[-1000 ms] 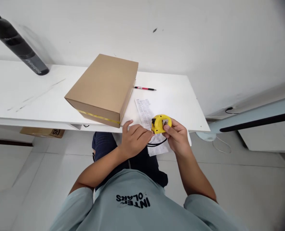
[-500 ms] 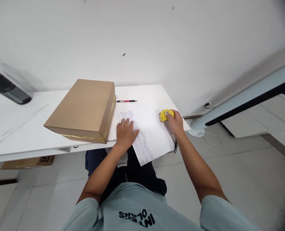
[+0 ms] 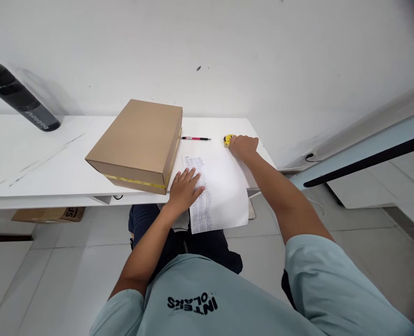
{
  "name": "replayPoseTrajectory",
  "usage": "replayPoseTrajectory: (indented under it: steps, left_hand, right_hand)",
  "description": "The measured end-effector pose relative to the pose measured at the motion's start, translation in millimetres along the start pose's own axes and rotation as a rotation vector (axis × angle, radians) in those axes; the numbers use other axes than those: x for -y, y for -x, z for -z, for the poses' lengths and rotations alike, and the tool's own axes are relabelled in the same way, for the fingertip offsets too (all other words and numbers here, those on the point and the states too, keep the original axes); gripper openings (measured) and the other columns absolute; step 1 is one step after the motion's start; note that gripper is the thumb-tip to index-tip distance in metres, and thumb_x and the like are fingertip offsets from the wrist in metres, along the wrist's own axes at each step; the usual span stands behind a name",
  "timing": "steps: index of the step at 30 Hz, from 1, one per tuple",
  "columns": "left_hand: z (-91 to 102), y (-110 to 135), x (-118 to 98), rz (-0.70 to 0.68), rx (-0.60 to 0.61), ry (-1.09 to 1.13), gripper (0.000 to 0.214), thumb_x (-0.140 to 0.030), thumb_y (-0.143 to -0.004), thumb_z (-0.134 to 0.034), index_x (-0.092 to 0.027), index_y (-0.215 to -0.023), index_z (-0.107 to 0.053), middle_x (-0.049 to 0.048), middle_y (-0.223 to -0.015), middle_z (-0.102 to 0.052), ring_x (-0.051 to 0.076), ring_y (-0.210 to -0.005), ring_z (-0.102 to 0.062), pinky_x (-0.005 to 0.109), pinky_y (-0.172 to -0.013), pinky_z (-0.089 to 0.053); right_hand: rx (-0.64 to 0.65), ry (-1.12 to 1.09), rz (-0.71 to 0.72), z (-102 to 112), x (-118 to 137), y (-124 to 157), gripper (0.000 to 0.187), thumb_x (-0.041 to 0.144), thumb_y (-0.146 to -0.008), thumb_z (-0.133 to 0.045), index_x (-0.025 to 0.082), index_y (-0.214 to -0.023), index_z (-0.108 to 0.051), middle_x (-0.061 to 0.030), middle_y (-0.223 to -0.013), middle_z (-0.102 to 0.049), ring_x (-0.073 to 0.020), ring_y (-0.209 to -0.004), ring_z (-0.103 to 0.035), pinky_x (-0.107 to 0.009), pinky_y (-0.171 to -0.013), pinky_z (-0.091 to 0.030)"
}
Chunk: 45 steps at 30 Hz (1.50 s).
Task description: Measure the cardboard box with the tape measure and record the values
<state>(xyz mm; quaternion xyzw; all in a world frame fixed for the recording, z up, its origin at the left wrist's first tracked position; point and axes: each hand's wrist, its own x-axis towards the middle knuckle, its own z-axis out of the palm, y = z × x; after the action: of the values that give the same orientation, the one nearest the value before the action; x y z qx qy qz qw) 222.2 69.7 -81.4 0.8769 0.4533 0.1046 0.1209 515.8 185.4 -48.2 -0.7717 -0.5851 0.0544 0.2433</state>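
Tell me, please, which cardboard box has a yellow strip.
The box on the desk bears the yellow strip; the other box, under the desk, shows none.

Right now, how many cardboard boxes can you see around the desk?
2. The yellow-banded box is on the desk, left of the paper; the printed box is below the desk's left part, partly hidden. More could be out of sight.

The left grip (image 3: 183, 190) lay flat, palm down, its 4 fingers (image 3: 183, 176) slightly spread and the thumb (image 3: 199, 191) angled out rightward; the left forearm (image 3: 150, 247) slanted inward. The right grip (image 3: 243, 147) was curled closed, farther forward, its right arm (image 3: 287, 200) stretched out.
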Motion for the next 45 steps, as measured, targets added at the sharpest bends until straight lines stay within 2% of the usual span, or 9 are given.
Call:
replayPoseTrajectory:
  steps: [8, 13, 19, 22, 25, 29, 32, 38, 45]
  left_hand:
    - [-2.8, -0.8, 1.5, 0.005, -0.012, 0.04, 0.053, -0.049, -0.106, -0.045, -0.024, -0.152, -0.052, 0.0069, -0.168, -0.042, 0.027, -0.16, -0.031, 0.051, -0.133, -0.024]
    - [-3.5, 1.7, 0.7, 0.009, -0.019, 0.033, 0.053, -0.049, -0.105, -0.047, -0.025, -0.152, -0.052, 0.0055, -0.168, -0.041, 0.027, -0.159, -0.033, 0.051, -0.133, -0.025]
    - [-4.6, 3.3, -0.3, 0.011, -0.034, 0.039, 0.052, -0.049, -0.105, -0.047, -0.024, -0.151, -0.053, 0.0054, -0.168, -0.042, 0.027, -0.16, -0.033, 0.05, -0.134, -0.024]
    - [-6.8, 2.2, -0.4, 0.003, -0.062, 0.042, 0.052, -0.049, -0.105, -0.046, -0.025, -0.151, -0.053, 0.0054, -0.167, -0.043, 0.027, -0.159, -0.033, 0.051, -0.133, -0.025]
    - [-7.8, 0.8, -1.1, 0.006, -0.091, 0.037, 0.05, -0.049, -0.106, -0.045, -0.027, -0.15, -0.053, 0.0041, -0.166, -0.044, 0.027, -0.159, -0.034, 0.051, -0.132, -0.026]
    - [-6.9, 0.1, -3.7, 0.02, -0.11, 0.029, 0.048, -0.048, -0.105, -0.046, -0.028, -0.148, -0.055, 0.0033, -0.164, -0.047, 0.026, -0.157, -0.038, 0.052, -0.131, -0.028]
    - [-6.4, 0.0, -5.5, 0.029, -0.136, 0.016, 0.047, -0.047, -0.105, -0.048, -0.028, -0.146, -0.057, 0.0031, -0.163, -0.049, 0.026, -0.156, -0.04, 0.051, -0.131, -0.028]
    - [-5.4, -1.7, -6.8, 0.04, -0.137, -0.013, 0.047, -0.048, -0.104, -0.048, -0.027, -0.144, -0.06, 0.0035, -0.161, -0.051, 0.027, -0.154, -0.042, 0.053, -0.131, -0.03]
    - [-3.5, -5.1, -8.2, 0.038, -0.115, -0.025, 0.048, -0.047, -0.104, -0.049, -0.026, -0.146, -0.058, 0.0049, -0.162, -0.05, 0.028, -0.155, -0.041, 0.053, -0.131, -0.028]
  right_hand:
    - [0.138, 0.123, 0.258, -39.8, 73.5, -7.4, 0.04, 0.027, -0.102, -0.045, 0.008, -0.134, -0.057, -0.028, -0.145, -0.058, -0.038, -0.133, -0.049, -0.057, -0.11, -0.035]
    - [0.21, 0.139, 0.295, -60.6, 105.9, 2.0, 0.029, 0.015, -0.099, -0.039, 0.007, -0.116, -0.061, -0.029, -0.13, -0.065, -0.037, -0.123, -0.054, -0.051, -0.108, -0.032]
    - [0.139, 0.057, 0.268, -27.1, 85.7, 20.3, 0.033, 0.032, -0.106, -0.031, 0.014, -0.126, -0.05, -0.0179, -0.108, -0.07, -0.0296, -0.089, -0.062, -0.04, -0.08, -0.043]
    - [0.016, -0.141, 0.304, -16.6, 63.2, 43.5, 0.03, 0.052, -0.1, -0.048, 0.023, -0.1, -0.055, -0.0064, -0.081, -0.064, -0.0238, -0.07, -0.055, -0.037, -0.07, -0.043]
    - [-0.052, -0.412, 0.398, -18.9, 45.4, 62.7, 0.048, 0.068, -0.094, -0.049, 0.027, -0.068, -0.044, -0.0028, -0.064, -0.051, -0.0215, -0.064, -0.05, -0.039, -0.07, -0.044]
    - [-0.046, -0.706, 0.353, -33.2, 39.3, 69.8, 0.067, 0.082, -0.095, -0.022, 0.026, -0.076, -0.055, -0.0077, -0.082, -0.064, -0.0236, -0.079, -0.062, -0.04, -0.076, -0.051]
    - [0.105, -0.878, 0.192, -40.6, 42.7, 68.5, 0.077, 0.089, -0.09, -0.017, 0.026, -0.078, -0.059, -0.0034, -0.066, -0.059, -0.02, -0.062, -0.058, -0.035, -0.061, -0.048]
    - [0.276, -0.789, 0.159, -36.7, 46.5, 71.7, 0.057, 0.075, -0.084, -0.063, 0.022, -0.061, -0.062, -0.0009, -0.058, -0.06, -0.017, -0.06, -0.055, -0.033, -0.063, -0.045]
    - [0.274, -0.732, 0.225, -37.2, 44.7, 71.2, 0.047, 0.056, -0.089, -0.061, 0.023, -0.056, -0.056, -0.0022, -0.062, -0.064, -0.0183, -0.066, -0.058, -0.034, -0.067, -0.047]
